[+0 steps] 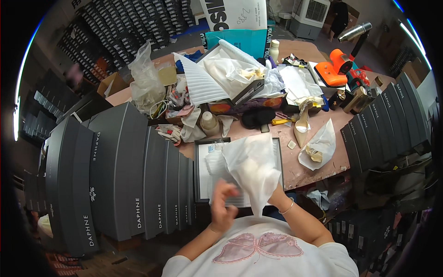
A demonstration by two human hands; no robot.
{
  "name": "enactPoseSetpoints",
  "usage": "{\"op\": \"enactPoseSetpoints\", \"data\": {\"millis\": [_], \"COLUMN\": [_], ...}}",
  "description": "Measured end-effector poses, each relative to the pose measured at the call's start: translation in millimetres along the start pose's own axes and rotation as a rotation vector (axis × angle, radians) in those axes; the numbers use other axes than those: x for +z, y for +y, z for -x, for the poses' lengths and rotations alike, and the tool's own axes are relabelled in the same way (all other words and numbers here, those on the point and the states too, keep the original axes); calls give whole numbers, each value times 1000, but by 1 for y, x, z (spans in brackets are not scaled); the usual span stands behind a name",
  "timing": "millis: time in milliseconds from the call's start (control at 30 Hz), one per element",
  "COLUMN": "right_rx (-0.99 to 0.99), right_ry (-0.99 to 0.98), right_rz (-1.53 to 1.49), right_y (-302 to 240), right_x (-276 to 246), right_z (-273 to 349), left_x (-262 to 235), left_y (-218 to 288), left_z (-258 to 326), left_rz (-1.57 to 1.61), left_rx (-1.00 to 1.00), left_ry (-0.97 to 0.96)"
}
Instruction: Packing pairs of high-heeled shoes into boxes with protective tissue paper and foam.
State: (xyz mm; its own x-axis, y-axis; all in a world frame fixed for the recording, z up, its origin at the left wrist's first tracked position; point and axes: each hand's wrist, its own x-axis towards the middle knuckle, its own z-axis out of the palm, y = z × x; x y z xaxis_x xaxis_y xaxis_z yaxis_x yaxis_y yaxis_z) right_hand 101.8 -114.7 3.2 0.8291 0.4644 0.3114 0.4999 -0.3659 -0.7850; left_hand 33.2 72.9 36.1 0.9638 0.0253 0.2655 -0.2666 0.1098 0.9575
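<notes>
Over an open shoe box (197,180) in front of me hangs a sheet of white tissue paper (251,161), bunched around a pale shape whose kind I cannot make out. My right hand (278,197) grips the paper from its right side, fingers mostly hidden behind it. To the left of the paper, my left hand (224,205) is raised with its fingers partly curled and blurred, apparently holding nothing. Ribbed white padding (214,164) lies in the box. On the right stand a beige shoe (302,129) and another beige piece (314,154) in white paper.
Dark shoe boxes (117,171) are stacked at my left, more boxes (387,124) at my right. Farther back are an open carton of papers (249,92), a plastic bag (146,81), a jar (210,123), a black pad (257,118), a yellow cutter (280,122) and an orange device (331,76).
</notes>
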Motion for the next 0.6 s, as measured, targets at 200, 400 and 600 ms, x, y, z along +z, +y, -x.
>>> {"op": "enactPoseSetpoints", "data": {"millis": [200,400,600], "right_rx": [-92,117,575], "right_ry": [-227,79,373], "right_rz": [245,224,-775], "right_y": [-47,-70,-11], "right_x": [-3,-85,-48], "right_z": [-20,5,52], "left_x": [-6,-11,75], "left_y": [-29,-30,-30], "left_z": [-24,-40,-16], "left_rz": [862,868,118], "left_rx": [-934,-779,-483], "left_ry": [190,440,-256]}}
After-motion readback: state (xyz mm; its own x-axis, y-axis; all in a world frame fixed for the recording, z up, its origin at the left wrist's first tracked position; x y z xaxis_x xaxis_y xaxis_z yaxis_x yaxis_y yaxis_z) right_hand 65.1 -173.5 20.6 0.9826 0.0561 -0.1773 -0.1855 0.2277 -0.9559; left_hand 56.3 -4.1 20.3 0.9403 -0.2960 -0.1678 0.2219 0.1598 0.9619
